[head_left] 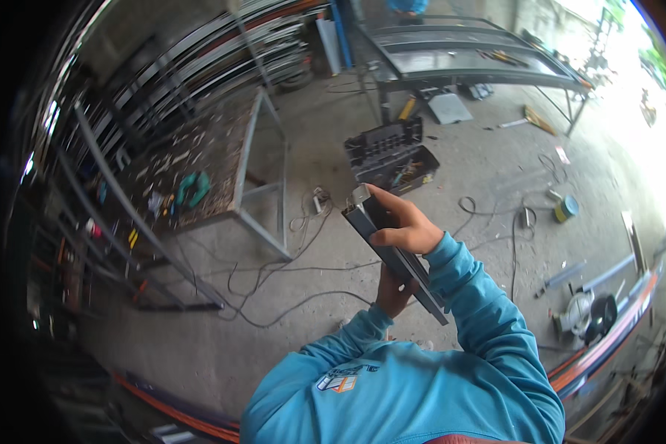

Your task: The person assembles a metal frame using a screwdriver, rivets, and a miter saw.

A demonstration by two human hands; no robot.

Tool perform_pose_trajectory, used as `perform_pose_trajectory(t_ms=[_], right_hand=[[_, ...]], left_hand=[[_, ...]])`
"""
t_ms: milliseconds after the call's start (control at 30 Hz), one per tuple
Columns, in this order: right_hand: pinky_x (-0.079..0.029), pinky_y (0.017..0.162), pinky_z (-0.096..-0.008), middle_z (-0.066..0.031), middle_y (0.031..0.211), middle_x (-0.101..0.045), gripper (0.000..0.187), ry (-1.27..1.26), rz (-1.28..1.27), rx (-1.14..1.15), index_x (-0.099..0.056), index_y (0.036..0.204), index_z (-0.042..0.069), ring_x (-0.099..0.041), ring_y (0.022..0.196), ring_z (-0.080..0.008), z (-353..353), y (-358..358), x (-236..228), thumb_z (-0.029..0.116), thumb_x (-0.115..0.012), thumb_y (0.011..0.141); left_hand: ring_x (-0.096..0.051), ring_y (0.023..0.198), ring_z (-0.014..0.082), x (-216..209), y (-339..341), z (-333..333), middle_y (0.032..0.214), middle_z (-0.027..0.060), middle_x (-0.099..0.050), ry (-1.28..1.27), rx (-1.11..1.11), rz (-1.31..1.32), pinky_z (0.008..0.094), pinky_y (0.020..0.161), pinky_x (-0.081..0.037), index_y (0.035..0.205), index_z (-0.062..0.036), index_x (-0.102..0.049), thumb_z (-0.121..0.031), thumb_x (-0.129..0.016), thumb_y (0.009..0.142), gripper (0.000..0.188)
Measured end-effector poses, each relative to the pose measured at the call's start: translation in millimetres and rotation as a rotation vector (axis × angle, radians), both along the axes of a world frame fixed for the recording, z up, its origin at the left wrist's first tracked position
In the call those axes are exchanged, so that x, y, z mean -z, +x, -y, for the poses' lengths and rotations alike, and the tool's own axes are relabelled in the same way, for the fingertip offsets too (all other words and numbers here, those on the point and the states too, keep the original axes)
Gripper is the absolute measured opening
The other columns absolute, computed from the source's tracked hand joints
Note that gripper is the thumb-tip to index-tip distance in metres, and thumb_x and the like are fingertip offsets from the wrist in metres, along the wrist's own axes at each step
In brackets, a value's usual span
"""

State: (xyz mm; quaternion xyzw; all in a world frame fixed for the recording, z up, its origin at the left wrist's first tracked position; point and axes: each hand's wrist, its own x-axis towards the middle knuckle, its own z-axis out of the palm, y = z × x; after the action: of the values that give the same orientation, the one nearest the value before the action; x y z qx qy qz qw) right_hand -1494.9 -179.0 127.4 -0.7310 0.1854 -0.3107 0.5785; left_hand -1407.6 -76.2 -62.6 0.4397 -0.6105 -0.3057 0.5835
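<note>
A short length of dark grey metal profile [385, 257] is held up at a slant in front of my chest, its open, channelled end toward the far left. My right hand [408, 225] is closed around its upper part, thumb lying across the near face and fingers over the far side. Lower down, my left hand [394, 293] grips the same profile from beneath; most of its fingers are hidden behind the metal. Beyond the profile's upper end, an open black toolbox [414, 180] with tools inside rests on the floor.
At left stands a cluttered workbench [207, 152] with a metal frame. Cables [296, 305] trail over the concrete floor. A large metal-framed table [488, 72] stands at the far right. A can [566, 209] and a power tool [586, 314] sit to the right, beside long profiles.
</note>
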Motion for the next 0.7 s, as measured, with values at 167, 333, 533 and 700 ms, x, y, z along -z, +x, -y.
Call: perform_pose_trajectory(t_ms=[167, 333, 533, 700], right_hand=[[-0.044, 0.104, -0.0453, -0.0307, 0.130, -0.057, 0.089, -0.569, -0.292, -0.052, -0.037, 0.149, -0.001, -0.055, 0.124, -0.0426, -28, 106, 33, 0.048, -0.074, 0.085], [-0.043, 0.108, -0.0431, -0.0248, 0.135, -0.057, 0.090, -0.444, -0.670, -0.154, -0.047, 0.144, 0.001, -0.053, 0.128, -0.0389, -14, 105, 85, 0.045, -0.085, 0.074], [-0.043, 0.109, -0.0444, -0.0257, 0.146, -0.048, 0.115, -0.309, -0.970, 0.019, -0.032, 0.154, 0.008, -0.051, 0.132, -0.0391, -5, 100, 159, 0.041, -0.093, 0.063], [-0.054, 0.086, -0.0348, -0.0142, 0.123, -0.063, 0.075, 0.228, -0.688, 0.101, -0.048, 0.143, 0.004, -0.064, 0.106, -0.0232, -20, 102, 205, 0.024, -0.083, 0.079]], left_hand=[[-0.055, 0.103, 0.0155, -24, 103, -18, 0.119, 0.0067, -0.053, 0.052, -0.336, -0.731, 0.0310, 0.089, -0.047, 0.135, -0.0015, -0.039, -0.055, -0.074, 0.085, 0.081], [-0.052, 0.107, 0.0205, -16, 234, -38, 0.118, 0.0107, -0.053, 0.022, -0.772, -0.822, 0.0368, 0.093, -0.045, 0.128, 0.0015, -0.041, -0.045, -0.079, 0.085, 0.074], [-0.057, 0.101, 0.0218, -41, 292, -39, 0.113, 0.0140, -0.056, 0.019, -0.881, -0.895, 0.0370, 0.089, -0.049, 0.124, 0.0038, -0.042, -0.024, -0.088, 0.076, 0.072], [-0.061, 0.094, 0.0224, -57, 287, -28, 0.107, 0.0149, -0.060, 0.163, -0.808, -0.930, 0.0378, 0.082, -0.053, 0.117, 0.0044, -0.046, -0.024, -0.091, 0.071, 0.070]])
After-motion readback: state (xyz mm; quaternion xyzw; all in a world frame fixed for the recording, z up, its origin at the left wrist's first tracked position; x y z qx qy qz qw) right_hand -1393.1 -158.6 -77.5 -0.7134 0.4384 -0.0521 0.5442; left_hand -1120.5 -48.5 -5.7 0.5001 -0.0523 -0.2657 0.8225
